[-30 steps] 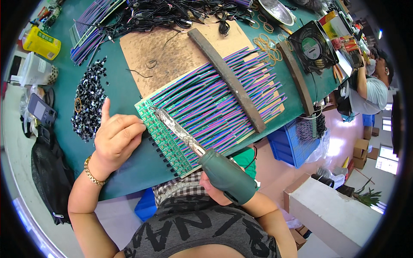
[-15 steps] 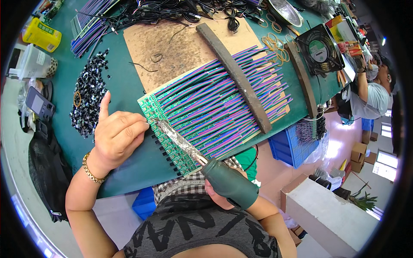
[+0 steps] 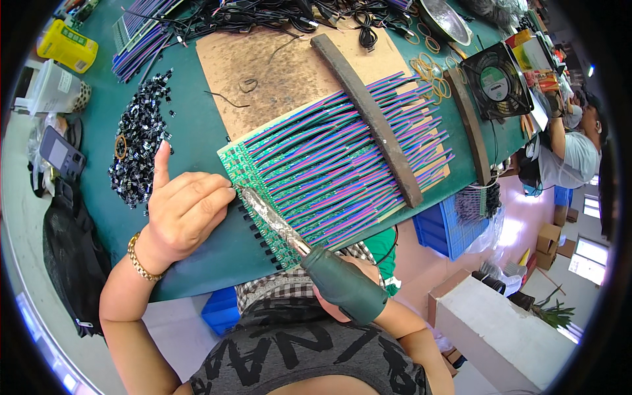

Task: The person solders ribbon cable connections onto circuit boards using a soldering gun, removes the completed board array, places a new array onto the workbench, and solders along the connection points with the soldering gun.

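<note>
My right hand is wrapped round the dark green handle of a soldering iron, mostly hidden behind that handle. The iron's crusted metal barrel slants up and left, its tip at the left edge of a green circuit board panel. Right by the tip, my left hand has its fingertips pinched together and its little finger raised; what they hold is hidden. Small black parts stick out along the panel's lower-left edge. Rows of blue, pink, black and green wires run rightward from the panel, under a dark metal bar.
A heap of small black parts lies left of the panel. A stained brown board extends beneath the wires. Black cables cross the far side. A second bar, rubber bands and a fan are to the right; another person sits beyond.
The whole view has shifted slightly, with the table things sitting a little farther right. My left hand stays pinched at the panel edge, and the iron's tip remains beside it.
</note>
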Demonstrator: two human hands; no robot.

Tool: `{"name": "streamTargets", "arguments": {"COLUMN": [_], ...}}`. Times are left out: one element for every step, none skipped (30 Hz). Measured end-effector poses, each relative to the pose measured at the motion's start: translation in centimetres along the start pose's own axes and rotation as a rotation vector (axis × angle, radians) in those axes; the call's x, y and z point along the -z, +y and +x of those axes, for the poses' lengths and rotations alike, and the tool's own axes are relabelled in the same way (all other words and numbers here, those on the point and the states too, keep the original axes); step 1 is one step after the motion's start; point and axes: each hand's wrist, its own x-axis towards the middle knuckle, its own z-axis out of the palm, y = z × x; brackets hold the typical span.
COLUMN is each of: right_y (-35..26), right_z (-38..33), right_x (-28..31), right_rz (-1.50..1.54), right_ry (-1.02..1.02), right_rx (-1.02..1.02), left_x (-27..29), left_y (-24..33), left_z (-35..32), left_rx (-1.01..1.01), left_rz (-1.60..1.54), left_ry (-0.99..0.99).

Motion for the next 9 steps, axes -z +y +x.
{"name": "streamTargets", "arguments": {"right_y": [0.0,-0.1,-0.1,-0.2,-0.6,-0.7,-0.7,-0.7,-0.7], "right_z": [0.0,0.1,0.1,0.4,0.8,1.1,1.1,0.9,0.6], "right_x": [-0.2,-0.4,-0.6,-0.2,0.5,1.0,1.1,1.1,1.0], "right_rz": [-0.001,0.0,0.001,0.001,-0.014,-0.028,-0.026,-0.013,-0.004], "right_ry": [-0.002,0.1,0.201,0.2,0.15,0.099,0.096,0.074,0.056], "right_rx": [0.001,0.029,0.057,0.058,0.069,0.081,0.084,0.056,0.024], "left_x": [0.0,-0.1,-0.2,-0.2,-0.3,-0.3,-0.2,-0.2,-0.2], "left_y": [0.0,0.0,0.0,-0.1,-0.2,-0.2,-0.2,-0.2,-0.2], "left_z": [0.0,0.0,0.0,0.0,-0.1,-0.2,-0.3,-0.3,-0.3], "left_rx": [0.002,0.005,0.009,0.011,0.008,0.007,0.011,0.011,0.007], "left_rz": [0.0,-0.01,-0.019,-0.019,-0.028,-0.035,-0.033,-0.034,-0.04], "left_ry": [0.001,0.006,0.01,0.011,0.012,0.012,0.013,0.012,0.014]}}
